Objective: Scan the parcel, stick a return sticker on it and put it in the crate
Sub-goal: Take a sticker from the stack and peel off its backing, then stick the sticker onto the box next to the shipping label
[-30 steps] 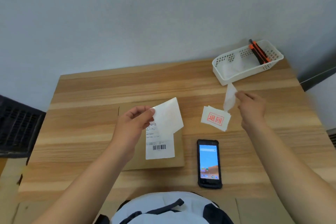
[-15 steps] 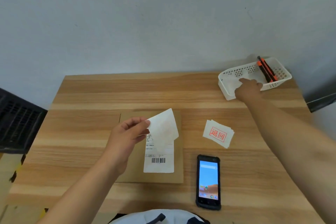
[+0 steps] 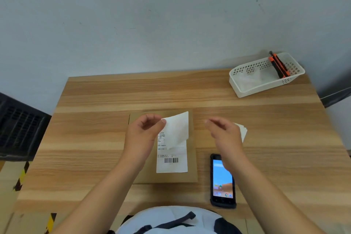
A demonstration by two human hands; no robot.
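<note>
Parcel (image 3: pixel 144 167) lies lengthwise toward the wall; left hand (image 3: pixel 140 135) fingers pinch sticker (image 3: pixel 177 129), right hand (image 3: pixel 226 135) loosely open.

The counter (image 3: pixel 266 123) is pale wood-grain laminate, smooth with a soft sheen. The parcel (image 3: pixel 144 173) is matt brown cardboard; its label (image 3: pixel 171 165) and the sticker (image 3: pixel 177 129) are matt white paper. The basket (image 3: pixel 266 83) is perforated white plastic. The phone (image 3: pixel 222 180) has a glossy screen in a matt black case.
</note>
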